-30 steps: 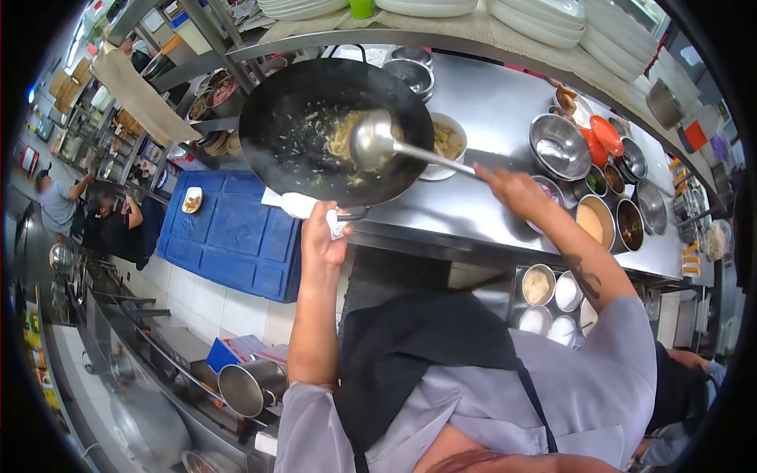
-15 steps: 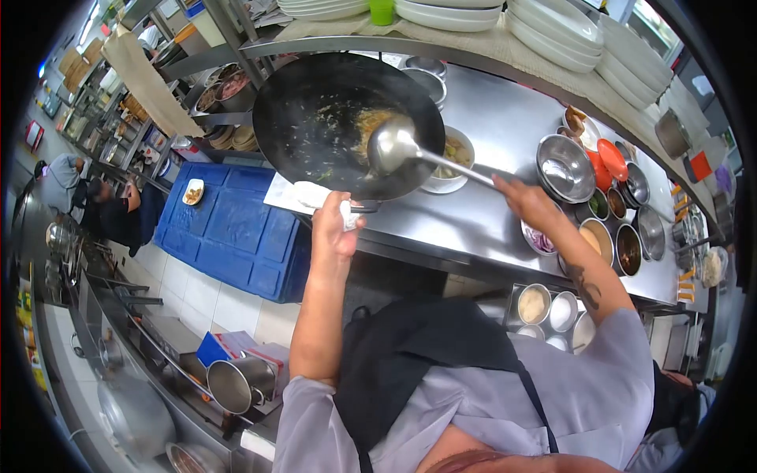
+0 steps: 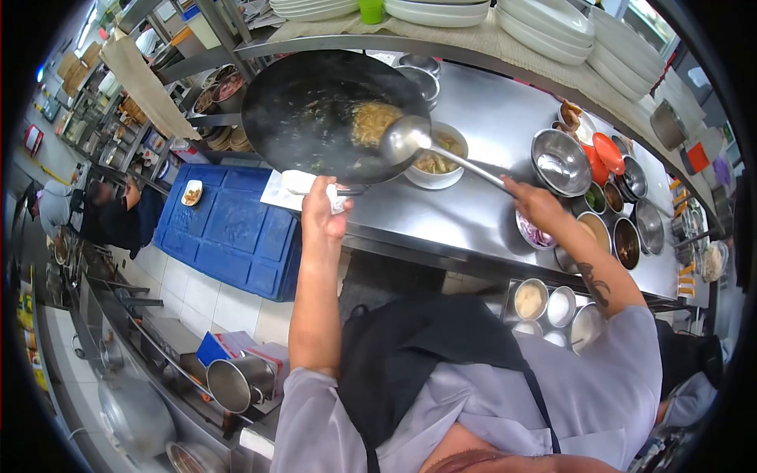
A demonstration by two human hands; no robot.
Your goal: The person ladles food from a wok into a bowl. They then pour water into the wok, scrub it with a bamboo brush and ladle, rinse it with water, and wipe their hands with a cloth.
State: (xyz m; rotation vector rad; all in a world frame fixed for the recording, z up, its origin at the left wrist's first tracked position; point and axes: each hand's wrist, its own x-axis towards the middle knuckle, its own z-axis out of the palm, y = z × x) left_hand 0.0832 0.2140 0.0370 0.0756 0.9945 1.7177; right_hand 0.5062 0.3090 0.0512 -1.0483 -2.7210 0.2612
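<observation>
My left hand (image 3: 325, 206) is closed around the handle of a large black wok (image 3: 276, 118), with a white cloth (image 3: 301, 184) between. The wok is tilted above the steel counter, and brownish food in broth (image 3: 374, 124) lies in its right part. My right hand (image 3: 538, 202) grips the long handle of a steel ladle (image 3: 406, 140). The ladle's bowl is at the wok's right rim, its inside hidden by glare. Just right of the rim stands a white bowl (image 3: 430, 180) with broth and pieces of food in it.
Steel bowls (image 3: 561, 162) and ingredient containers stand on the counter's right (image 3: 489, 102). Stacked white plates (image 3: 544, 31) line the shelf above. A blue lidded bin (image 3: 229, 229) with a small dish (image 3: 192, 192) stands left. Another person (image 3: 118, 205) is further back left.
The wok has shifted slightly left and up, uncovering more of the white bowl. The ladle has moved right, from over the food to the wok's rim.
</observation>
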